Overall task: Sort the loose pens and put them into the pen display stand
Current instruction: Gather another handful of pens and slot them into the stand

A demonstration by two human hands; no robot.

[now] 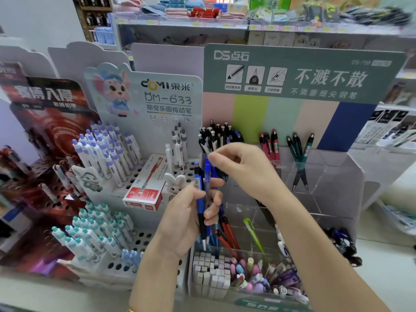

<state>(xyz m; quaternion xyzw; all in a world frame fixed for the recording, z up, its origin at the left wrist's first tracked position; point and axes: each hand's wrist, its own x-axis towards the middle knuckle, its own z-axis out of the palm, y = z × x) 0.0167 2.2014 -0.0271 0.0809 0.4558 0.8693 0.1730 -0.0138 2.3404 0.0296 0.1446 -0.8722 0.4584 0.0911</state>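
Note:
My left hand [189, 212] grips a small bunch of blue pens [201, 199], tips pointing down, in front of the clear acrylic pen display stand [333, 176]. Just above the pens' tops hovers my right hand [238, 163], fingers loosely curled, fingertips close to the pens; whether it pinches one is unclear. The stand's back compartments hold black-and-white pens [213, 136], red pens [271, 143] and dark green pens [300, 145]. Lower compartments hold red pens [227, 230] and a light green pen [253, 233].
A white Domi stand [144, 181] to the left holds purple-capped and teal-capped pens, with a red pen box [146, 188] lying on it. A red display [45, 136] stands further left. The front bin [243, 271] holds erasers and small items. Shelves stand behind.

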